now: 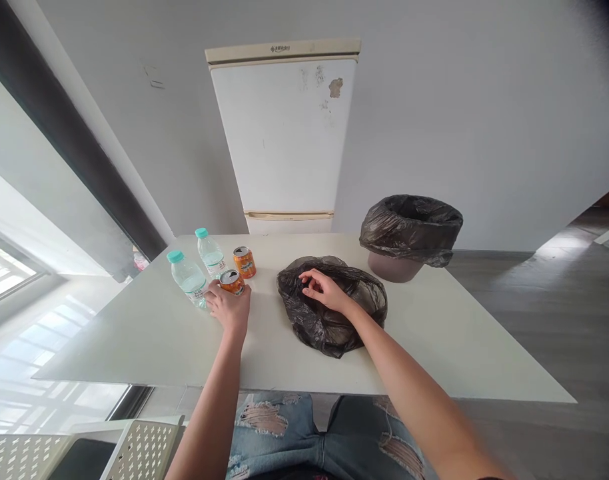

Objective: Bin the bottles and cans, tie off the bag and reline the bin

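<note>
a crumpled black bag is laid on the white table, and its upper film is pinched by the curled fingers of the right hand. just left of the bag, an orange can is clasped by the left hand. a second can and two water bottles are stood farther left of the bag; a lined bin is seen beyond it, to the right.

Single head-worn view: looks forward and down over the table toward the fridge; left hand and right hand near, mid-frame.
</note>
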Available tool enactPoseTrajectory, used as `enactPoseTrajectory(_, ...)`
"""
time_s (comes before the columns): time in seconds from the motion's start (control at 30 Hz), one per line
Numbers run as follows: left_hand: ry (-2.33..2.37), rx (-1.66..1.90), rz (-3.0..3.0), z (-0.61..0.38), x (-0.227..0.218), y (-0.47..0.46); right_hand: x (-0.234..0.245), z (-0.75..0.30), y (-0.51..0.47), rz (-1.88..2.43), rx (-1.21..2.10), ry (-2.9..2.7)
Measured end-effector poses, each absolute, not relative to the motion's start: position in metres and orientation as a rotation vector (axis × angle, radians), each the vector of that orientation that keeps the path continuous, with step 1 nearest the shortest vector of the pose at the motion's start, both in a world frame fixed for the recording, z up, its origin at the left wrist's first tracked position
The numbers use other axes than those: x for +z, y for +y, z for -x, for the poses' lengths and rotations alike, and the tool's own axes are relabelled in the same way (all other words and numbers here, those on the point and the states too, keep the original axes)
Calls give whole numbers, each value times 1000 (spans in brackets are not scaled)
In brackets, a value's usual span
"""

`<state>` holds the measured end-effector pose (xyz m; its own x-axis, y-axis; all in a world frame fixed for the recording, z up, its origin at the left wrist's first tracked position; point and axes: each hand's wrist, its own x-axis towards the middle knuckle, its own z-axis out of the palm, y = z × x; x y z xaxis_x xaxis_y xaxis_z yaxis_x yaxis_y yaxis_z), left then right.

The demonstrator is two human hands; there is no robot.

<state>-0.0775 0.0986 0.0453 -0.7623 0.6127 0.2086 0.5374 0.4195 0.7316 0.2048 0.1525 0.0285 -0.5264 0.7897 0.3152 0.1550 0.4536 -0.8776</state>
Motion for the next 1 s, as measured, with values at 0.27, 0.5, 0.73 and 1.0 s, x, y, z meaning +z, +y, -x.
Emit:
enactPoseTrajectory(0.27, 2574, 1293, -1030, 81, 46, 98, 32, -205, 150, 806, 1072, -1970)
enactPoseTrajectory(0.5, 2511, 1483, -1038, 79, 44, 97, 32, -206, 151, 817, 1056, -1976)
enactPoseTrajectory(0.73, 2121, 2483, -1283, 90, 41, 94, 37, -205, 148, 806, 961, -1960)
enactPoseTrajectory(1.0, 1274, 1527, -2516, 52, 29, 85, 35, -210, 149, 865, 792, -1877)
